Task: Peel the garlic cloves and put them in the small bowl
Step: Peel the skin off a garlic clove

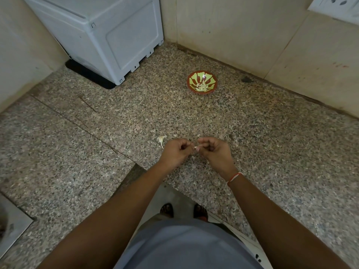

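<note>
My left hand [175, 152] and my right hand [212, 150] meet above the speckled granite counter [252, 136]. Between their fingertips they pinch one small pale garlic clove [196, 147], mostly hidden by the fingers. A scrap of white garlic skin [161, 140] lies on the counter just left of my left hand. The small bowl [202, 82], red-brown with a green and red pattern inside, stands farther back near the wall and holds several peeled cloves.
A white boxy appliance [108, 35] on a black mat fills the back left corner. Beige wall tiles [252, 35] close off the back and right. A steel sink edge [11, 226] shows at the lower left. The counter's front edge cuts in near my body.
</note>
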